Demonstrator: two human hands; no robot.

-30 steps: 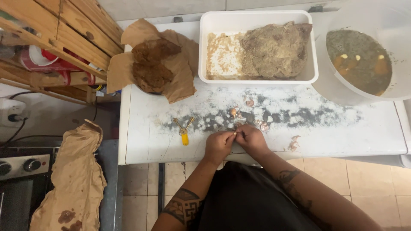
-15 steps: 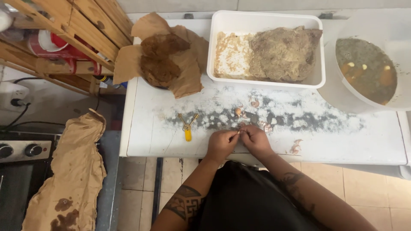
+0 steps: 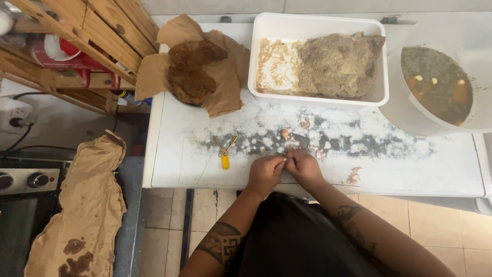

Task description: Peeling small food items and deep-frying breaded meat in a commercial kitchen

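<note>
Head view, looking down: the left hand (image 3: 265, 173) and right hand (image 3: 303, 166) meet at the near edge of a white, flour-dusted bench (image 3: 169, 159), fingers curled together around a small pale clove-like piece (image 3: 287, 160) — too small to identify. Papery peel scraps (image 3: 353, 176) lie nearby, and a small yellow-handled tool (image 3: 224, 154) to the left. A white rectangular plastic tub (image 3: 318, 23) holds crumbs and a breaded slab; a round white bucket (image 3: 410, 115) holds murky liquid. Compared with half a second earlier, the hands remain pressed together in the same spot.
</note>
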